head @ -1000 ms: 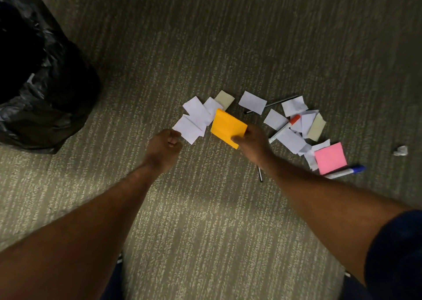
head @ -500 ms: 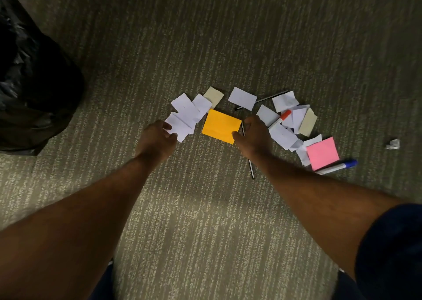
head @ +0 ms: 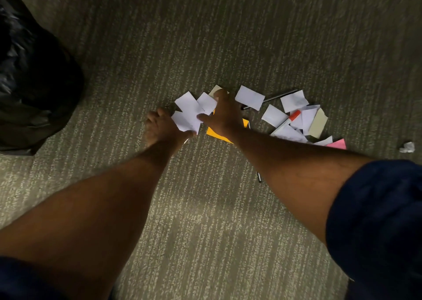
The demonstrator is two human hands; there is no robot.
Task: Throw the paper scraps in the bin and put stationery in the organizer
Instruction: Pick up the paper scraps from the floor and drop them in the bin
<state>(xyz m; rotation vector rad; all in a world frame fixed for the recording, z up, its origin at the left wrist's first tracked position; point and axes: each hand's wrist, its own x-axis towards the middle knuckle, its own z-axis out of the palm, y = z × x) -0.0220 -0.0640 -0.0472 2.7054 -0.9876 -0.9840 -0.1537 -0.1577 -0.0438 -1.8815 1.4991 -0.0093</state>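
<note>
White paper scraps [head: 250, 97] lie scattered on the carpet among beige ones [head: 318, 123]. My left hand [head: 159, 127] grips the edge of the leftmost white scraps [head: 186, 117]. My right hand [head: 225, 114] reaches across an orange sticky-note pad [head: 215, 133], fingers spread, thumb on those same white scraps and a fingertip on a beige scrap. A red-capped marker [head: 293, 117] lies in the right-hand pile. A black pen [head: 280, 95] shows behind the scraps, and another pen's tip [head: 259, 178] pokes out under my right forearm. A pink pad [head: 338, 143] peeks from behind that arm.
A bin lined with a black bag [head: 34, 82] stands at the left edge. One crumpled paper ball [head: 407, 147] lies apart at the far right. Grey striped carpet [head: 228, 37] stretches beyond the pile. No organizer is in view.
My right hand let go of the orange pad, which now lies flat, and moved left and forward over it onto the white scraps. My left hand stays at the scraps' edge.
</note>
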